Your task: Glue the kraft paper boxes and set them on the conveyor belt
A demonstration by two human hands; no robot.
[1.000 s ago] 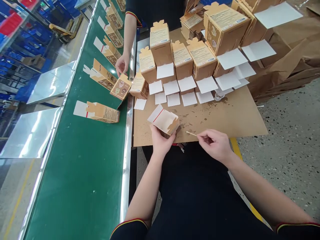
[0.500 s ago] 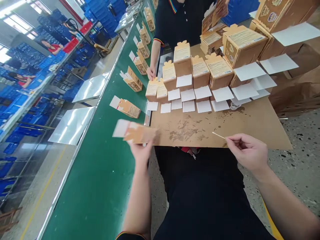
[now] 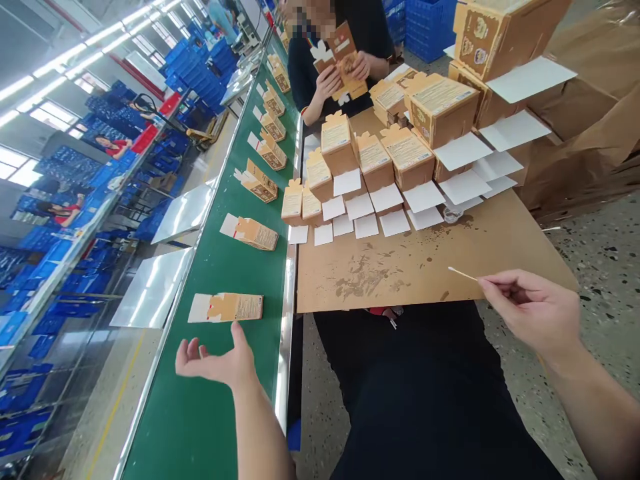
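My left hand point(image 3: 220, 360) is open over the green conveyor belt point(image 3: 210, 427), fingers spread and holding nothing. Just beyond its thumb a brown carton point(image 3: 243, 307) with a raised white flap lies on the belt. Between the thumb and fingers of my right hand point(image 3: 535, 307) is a thin cotton swab point(image 3: 463, 273), its white tip pointing left over the cardboard sheet point(image 3: 480, 247). Dark wet-looking smears mark that sheet. Stacked cartons point(image 3: 370, 160) with white flaps hanging toward me stand at its far side.
More cartons point(image 3: 250, 233) stand in a line along the belt. Across the sheet a co-worker's hands point(image 3: 345, 77) hold a flat, partly folded carton. A clear round item point(image 3: 451, 215) lies beside the flaps. Metal side tables point(image 3: 153, 287) adjoin the belt's left edge.
My left hand has let go of the carton, which now lies on the belt. The right hand still holds the swab. The co-worker's hands have come together on a carton.
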